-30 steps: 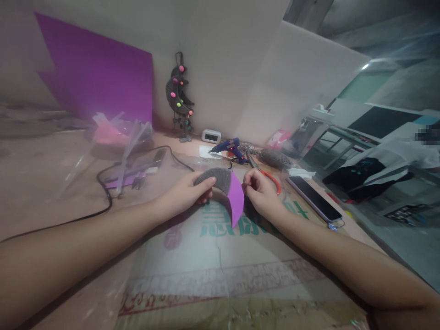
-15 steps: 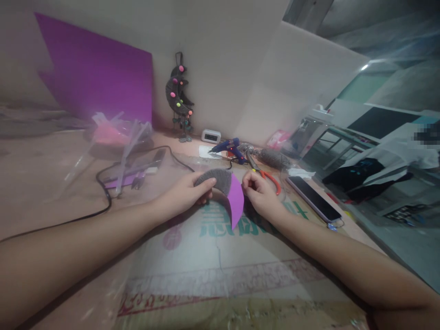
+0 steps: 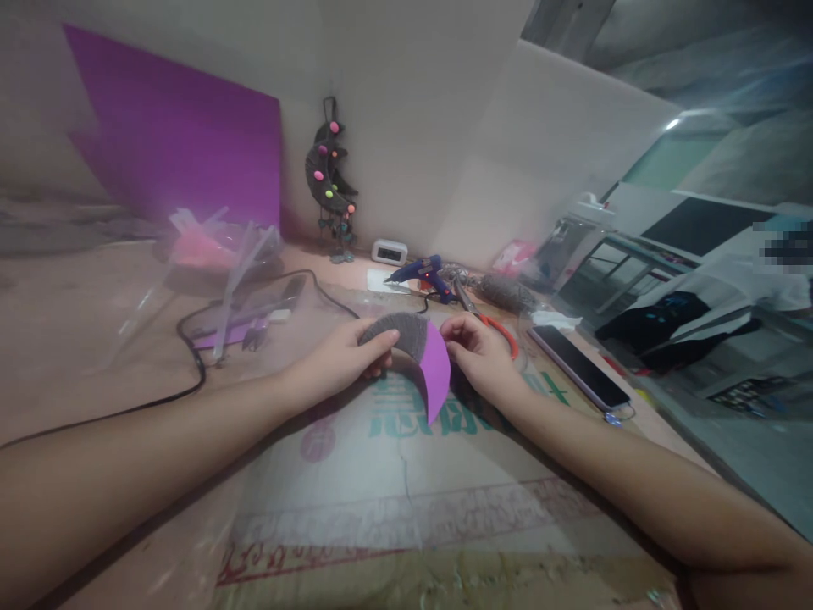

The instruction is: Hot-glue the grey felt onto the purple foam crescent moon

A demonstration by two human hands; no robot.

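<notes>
crescent (image 3: 419, 356) pinched in left hand (image 3: 346, 356), right hand (image 3: 476, 352) fingertips closed beside its purple end

1. A pale beige wall (image 3: 406, 93) closes the far side, and a white panel (image 3: 572, 144) angles off it to the right.
2. A purple sheet (image 3: 184, 144) leans against the wall at far left.
3. The tabletop (image 3: 69, 322) is pinkish brown, with printed cardboard (image 3: 394, 508) over its near part.
4. At right, a grey floor (image 3: 749, 449) lies beyond the table edge, with a dark flat panel (image 3: 705, 224) farther off.
5. Light is dim and hazy; 1 bright glint (image 3: 673, 124) shows at upper right.
</notes>
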